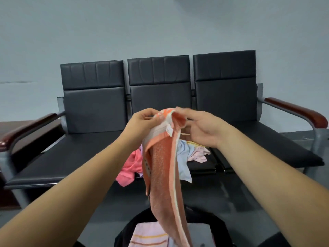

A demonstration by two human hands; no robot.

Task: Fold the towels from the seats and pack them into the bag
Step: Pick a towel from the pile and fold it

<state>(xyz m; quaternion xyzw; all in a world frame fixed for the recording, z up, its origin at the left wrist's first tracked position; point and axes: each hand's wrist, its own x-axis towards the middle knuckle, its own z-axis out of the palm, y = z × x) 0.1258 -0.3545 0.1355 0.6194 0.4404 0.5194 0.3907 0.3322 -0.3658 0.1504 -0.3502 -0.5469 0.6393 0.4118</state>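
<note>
1. Orange towel (163, 166) hangs from both my grips, its lower end over the bag (131, 223).
2. Left grip (142, 122) pinches its top edge; right grip (201, 129) pinches the fold beside it.
3. Loose towels (185, 157) lie heaped on the middle seat (199, 165).

Orange towel (163, 175), white edge stripe, small white label: unfolded, top edge pinched between left hand (144, 120) and right hand (201, 129), the rest hanging below them.
Pink towel (131, 166), light blue towel (183, 157), pale pink towel (199, 155): crumpled heap on middle seat (160, 97), beyond and beneath the hands.
Black bag (213, 220): open, under the hands, holding a folded striped towel (149, 234).
</note>
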